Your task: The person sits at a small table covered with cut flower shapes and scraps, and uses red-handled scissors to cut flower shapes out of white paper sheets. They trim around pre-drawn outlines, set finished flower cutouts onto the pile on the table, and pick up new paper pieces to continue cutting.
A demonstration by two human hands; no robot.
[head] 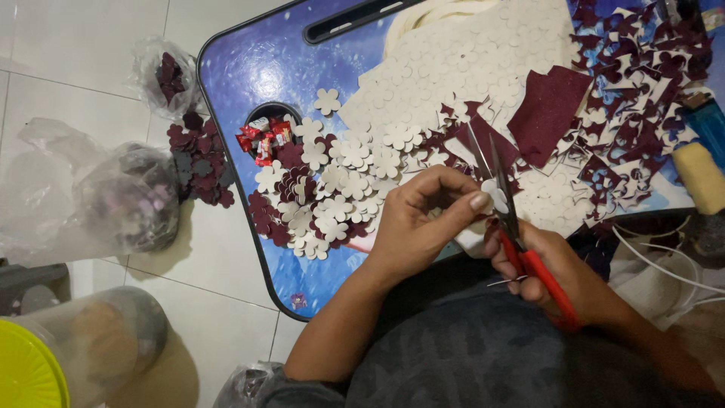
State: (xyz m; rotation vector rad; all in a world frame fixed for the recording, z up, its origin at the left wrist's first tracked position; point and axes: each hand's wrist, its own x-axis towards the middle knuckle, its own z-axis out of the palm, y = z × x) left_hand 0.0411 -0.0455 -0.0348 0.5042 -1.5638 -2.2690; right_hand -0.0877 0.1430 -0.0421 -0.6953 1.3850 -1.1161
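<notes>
While the left hand (423,219) pinches a small cream flower-shaped piece (496,195) between thumb and fingers near the middle of the frame, the right hand (563,272) is closed around the red handles of a pair of scissors (504,198), whose blades stand parted on either side of that piece and point toward the top of the frame. Both hands hover over the near edge of a blue printed surface (249,68) with a dark rim. Left of the hands lies a heap of cut flowers (332,189), cream ones mixed with maroon ones. Just beyond that heap, a round recess in the surface holds small red-wrapped sweets (264,136). Maroon and cream offcuts (642,83) are strewn across the upper right, with a larger maroon sheet (550,109) beside them. On the tiled floor at the left sit clear plastic bags (121,200) and more maroon flowers (198,159), and a container with a yellow-green lid (30,370) fills the lower left corner.
</notes>
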